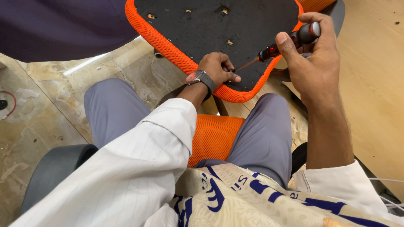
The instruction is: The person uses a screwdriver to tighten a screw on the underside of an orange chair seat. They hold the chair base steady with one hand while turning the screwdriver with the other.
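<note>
Right hand (pixel 315 63) grasping red-and-black-handled screwdriver (pixel 290 42); left hand (pixel 219 67) pinching its tip against orange-mesh-edged black chair seat underside (pixel 219 25).

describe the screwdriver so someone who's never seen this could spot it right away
Start at the upturned chair seat, black underside with an orange mesh rim, above the person's knees. At its lower right edge the right hand grips the screwdriver; its thin shaft slants down to the left hand's fingers. It is the only red-and-black-handled tool there.
</note>
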